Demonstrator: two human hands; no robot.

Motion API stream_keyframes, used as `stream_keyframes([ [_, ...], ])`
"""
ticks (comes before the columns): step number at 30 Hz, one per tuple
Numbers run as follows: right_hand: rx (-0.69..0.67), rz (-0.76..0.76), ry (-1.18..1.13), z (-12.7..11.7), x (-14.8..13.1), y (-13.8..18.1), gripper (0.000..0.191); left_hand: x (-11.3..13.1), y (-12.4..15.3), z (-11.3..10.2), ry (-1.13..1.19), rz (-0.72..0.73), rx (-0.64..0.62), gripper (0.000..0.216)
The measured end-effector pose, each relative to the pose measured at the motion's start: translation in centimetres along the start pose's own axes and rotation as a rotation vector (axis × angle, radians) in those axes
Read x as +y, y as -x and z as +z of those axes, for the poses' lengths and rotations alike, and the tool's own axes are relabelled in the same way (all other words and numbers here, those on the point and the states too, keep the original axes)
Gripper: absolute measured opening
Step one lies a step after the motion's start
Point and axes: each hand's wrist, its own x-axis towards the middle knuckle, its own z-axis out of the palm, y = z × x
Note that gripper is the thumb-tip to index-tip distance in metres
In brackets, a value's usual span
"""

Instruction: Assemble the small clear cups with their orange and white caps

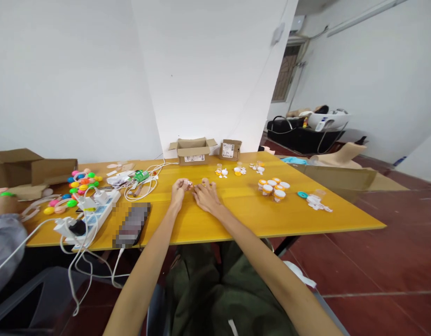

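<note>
Left hand curls its fingers around a small white plastic piece at table centre; right hand lies flat, fingers spread, just at its three o'clock, touching the yellow wooden table; orange-lidded white tubs farther at three o'clock

The small piece pinched in the left hand is too small to be made out, and its lower part is hidden by the fingers. A flat device on the worktop is blurred out. A box and a sleeve are cut off by the left edge.
</note>
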Motion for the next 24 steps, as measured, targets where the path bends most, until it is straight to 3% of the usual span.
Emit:
stream_keyframes([
  [6,0.039,-0.061,-0.025,-0.3,0.1,0.1,0.025,0.2,0.1,0.0,-0.049,0.014,0.02,0.032],
  [10,0.121,-0.015,-0.094,-0.3,0.4,0.2,0.027,0.3,0.1,0.1,-0.083,0.04,0.014,0.032],
  [16,0.306,0.124,-0.369,0.1,1.2,0.3,0.022,0.2,0.2,0.1,-0.138,0.023,-0.029,0.033],
  [24,0.398,0.012,-0.733,0.5,1.5,0.2,0.032,0.4,0.6,0.5,-0.17,0.041,-0.146,0.029],
])
